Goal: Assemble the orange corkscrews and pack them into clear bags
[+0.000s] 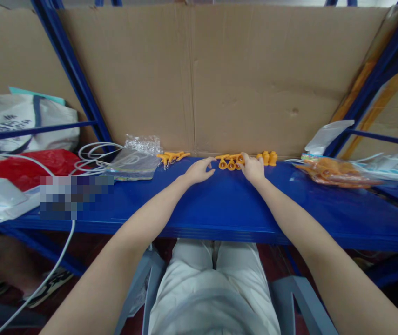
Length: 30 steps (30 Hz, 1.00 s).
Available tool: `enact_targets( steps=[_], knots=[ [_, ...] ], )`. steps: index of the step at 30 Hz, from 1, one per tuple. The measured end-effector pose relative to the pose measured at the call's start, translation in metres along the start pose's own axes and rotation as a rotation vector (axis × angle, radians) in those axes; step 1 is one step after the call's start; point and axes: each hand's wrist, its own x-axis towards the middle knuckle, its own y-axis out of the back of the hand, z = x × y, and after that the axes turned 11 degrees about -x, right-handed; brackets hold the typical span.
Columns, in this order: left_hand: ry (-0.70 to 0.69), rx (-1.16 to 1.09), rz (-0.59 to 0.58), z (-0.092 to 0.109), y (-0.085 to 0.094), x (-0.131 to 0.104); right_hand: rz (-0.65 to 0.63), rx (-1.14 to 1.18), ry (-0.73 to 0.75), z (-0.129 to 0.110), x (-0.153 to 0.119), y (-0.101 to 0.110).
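Small yellow cup-shaped pieces (231,165) with dark round middles stand in a row at the back of the blue table. My right hand (253,168) is closed at the right end of that row, its fingers on one yellow cup-shaped piece (240,158). Left of the row, my left hand (199,170) rests with thumb and fingers apart and nothing between them. Beyond my right hand are upright yellow knobbed pieces (272,158), partly hidden by the fingers. Thin yellow pieces with small metal chains (172,157) lie left of my left hand.
A clear plastic bag (132,164), white cables (96,153) and a white power strip (13,202) occupy the left side. At the right lies a bag of orange pieces (334,171). Cardboard (219,79) walls the back between blue posts. Another person's leg shows lower left.
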Motion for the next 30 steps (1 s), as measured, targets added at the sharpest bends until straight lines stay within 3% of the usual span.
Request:
enact_targets(
  steps=[4,10,20,30],
  knots=[
    [-0.013,0.0,-0.002,0.0,0.0,0.0,-0.06,-0.108,0.043,-0.004,-0.002,-0.006],
    [-0.004,-0.003,-0.025,0.001,0.0,0.0,-0.165,-0.076,0.066,-0.002,-0.004,-0.015],
    [-0.011,-0.031,-0.045,-0.001,-0.002,0.001,-0.3,0.036,0.059,0.0,-0.003,-0.014],
    [0.024,0.035,-0.105,0.002,-0.002,0.001,-0.406,-0.016,0.073,0.0,-0.006,-0.004]
  ],
)
